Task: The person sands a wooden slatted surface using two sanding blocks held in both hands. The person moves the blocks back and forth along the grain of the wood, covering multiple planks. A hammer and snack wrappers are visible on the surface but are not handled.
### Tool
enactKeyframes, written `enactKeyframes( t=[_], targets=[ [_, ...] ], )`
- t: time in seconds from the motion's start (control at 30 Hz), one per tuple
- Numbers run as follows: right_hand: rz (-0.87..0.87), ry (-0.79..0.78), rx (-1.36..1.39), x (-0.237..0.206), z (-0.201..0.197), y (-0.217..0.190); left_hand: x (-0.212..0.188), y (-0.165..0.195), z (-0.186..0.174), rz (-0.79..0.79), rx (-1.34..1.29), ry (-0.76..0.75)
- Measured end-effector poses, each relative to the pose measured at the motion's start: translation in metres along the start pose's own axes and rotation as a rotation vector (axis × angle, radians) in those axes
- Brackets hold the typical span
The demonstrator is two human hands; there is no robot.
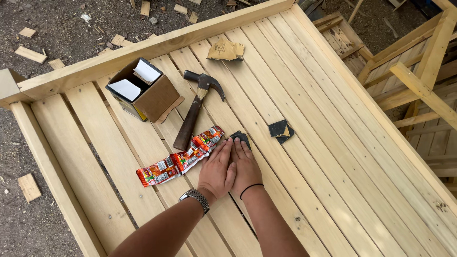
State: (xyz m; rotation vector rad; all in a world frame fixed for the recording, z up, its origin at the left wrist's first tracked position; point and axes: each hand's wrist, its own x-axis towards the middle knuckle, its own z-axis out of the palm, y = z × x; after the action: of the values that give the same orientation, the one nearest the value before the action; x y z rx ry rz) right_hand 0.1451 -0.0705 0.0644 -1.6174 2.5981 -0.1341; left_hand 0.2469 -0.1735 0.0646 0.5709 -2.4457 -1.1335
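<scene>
So there's an open brown cardboard box [145, 93] sitting near the top-left of the slatted wooden panel [333, 157], flaps up, with a couple of white papers poking out and a yellow patch low on its side. Just left of the hands lies a strip of small red-and-orange sachets [181, 159] running diagonally, each with a little white label patch; can't make out anything on them. A claw hammer [195, 107] lies between the box and the sachets, its handle end touching the strip. Up near the top rail there's a crumpled tan scrap of sandpaper [226, 50], and right of the hands a dark folded sandpaper piece [281, 131]. Both hands are flat, fingers straight and together, side by side: left hand [217, 172] with a metal watch, right hand [246, 167] with a thin black wristband. They're pressing down on a dark sanding pad [241, 137], mostly hidden under the fingertips, only its far edge sticks out. Nothing's gripped, just pushed flat on the slat. Forearms are cut off at the bottom edge.
</scene>
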Motion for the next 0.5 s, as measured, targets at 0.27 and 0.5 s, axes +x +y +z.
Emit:
enactKeyframes(
  t=[0.27, 0.5],
  targets=[
    [0.060, -0.041, 0.036, -0.062, -0.017, 0.007, 0.003, 0.001, 0.008, -0.024, 0.035, -0.047],
    [0.234, -0.015, 0.008, -0.011, 0.001, 0.007, 0.003, 0.005, 0.010, 0.009, 0.060, -0.080]
  ],
)
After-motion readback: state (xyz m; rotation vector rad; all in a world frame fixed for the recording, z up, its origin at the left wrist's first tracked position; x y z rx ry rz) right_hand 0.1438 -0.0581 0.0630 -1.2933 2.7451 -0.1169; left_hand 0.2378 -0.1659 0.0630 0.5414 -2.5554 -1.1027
